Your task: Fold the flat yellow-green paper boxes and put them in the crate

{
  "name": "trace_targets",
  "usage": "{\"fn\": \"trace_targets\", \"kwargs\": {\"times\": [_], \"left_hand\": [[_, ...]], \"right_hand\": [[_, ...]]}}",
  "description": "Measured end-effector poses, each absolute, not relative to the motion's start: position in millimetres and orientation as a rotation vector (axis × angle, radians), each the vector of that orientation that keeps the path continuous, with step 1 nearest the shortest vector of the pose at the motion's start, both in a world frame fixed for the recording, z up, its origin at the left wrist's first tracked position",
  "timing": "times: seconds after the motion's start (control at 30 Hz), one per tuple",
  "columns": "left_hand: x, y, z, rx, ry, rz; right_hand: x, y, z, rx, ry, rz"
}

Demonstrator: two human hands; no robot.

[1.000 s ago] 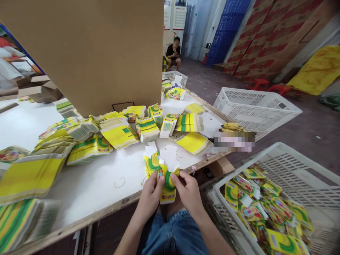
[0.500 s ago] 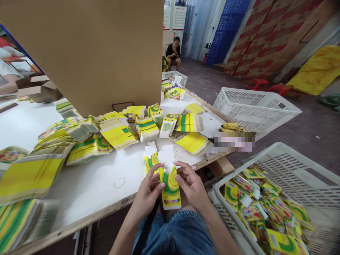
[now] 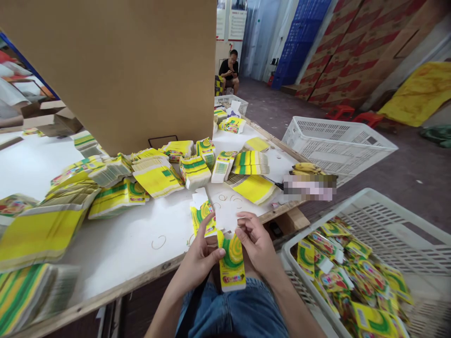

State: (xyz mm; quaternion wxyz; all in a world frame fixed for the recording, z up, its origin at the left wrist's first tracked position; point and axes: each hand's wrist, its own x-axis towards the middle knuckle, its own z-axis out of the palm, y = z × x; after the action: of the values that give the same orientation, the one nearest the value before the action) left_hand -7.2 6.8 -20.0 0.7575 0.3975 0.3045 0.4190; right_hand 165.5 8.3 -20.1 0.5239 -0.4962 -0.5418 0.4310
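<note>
1. Yellow-and-green printed carton sits between the two hands, above the denim shorts and just off the near edge of the bench, its white flap standing at the far end.
2. On my feed the left hand holds the carton's left edge lightly, thumb on the printed face, forefinger raised well away from that thumb. How hard its hidden fingers press, I cannot tell.
3. The right hand holds the upper right corner, thumb and bent fingers close together beside the flap.
4. The step seems to be handling around the carton's open-looking top, so I would steady the body with the left and leave fine work to the right.
5. I would press gently near the fold; thin card probably creases easily, and a twist could skew the corners.
6. I would also mind the second carton lying on the bench just beyond the left hand, where the raised forefinger could nudge it.
</note>
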Motion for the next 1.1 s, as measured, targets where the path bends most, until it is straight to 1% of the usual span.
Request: {"fn": "trace_targets", "kwargs": {"times": [0.1,0.23,0.27,0.37,0.43,0.63,0.83,1.03,1.1], "left_hand": [[-7,8,-20,0.883,0.673,0.903],[-7,10,-19,0.894,0.754,0.939],[-7,10,-19,0.904,0.786,0.954],[-7,11,-22,0.978,0.859,0.959],[-7,11,-25,1.038,0.855,0.925],[-8,12,-29,1.034,0.760,0.887],[-9,15,-26,0.945,0.746,0.950],[3,13,-22,1.029,0.796,0.920],[5,16,-21,1.140,0.860,0.903]], "right_hand": [[168,9,-21,-1.210,-1.312,1.002],[172,8,-11,-1.212,-1.483,0.820],[172,8,-9,-1.233,-1.488,0.846],[168,6,-6,-1.333,-1.461,1.118],[164,6,-6,-1.400,-1.458,1.216],[162,10,-2,-1.579,-1.597,1.013],[161,8,-6,-1.527,-1.577,0.995],[166,2,-9,-1.430,-1.520,0.804],[184,-4,-3,-1.475,-1.530,0.633]]}}
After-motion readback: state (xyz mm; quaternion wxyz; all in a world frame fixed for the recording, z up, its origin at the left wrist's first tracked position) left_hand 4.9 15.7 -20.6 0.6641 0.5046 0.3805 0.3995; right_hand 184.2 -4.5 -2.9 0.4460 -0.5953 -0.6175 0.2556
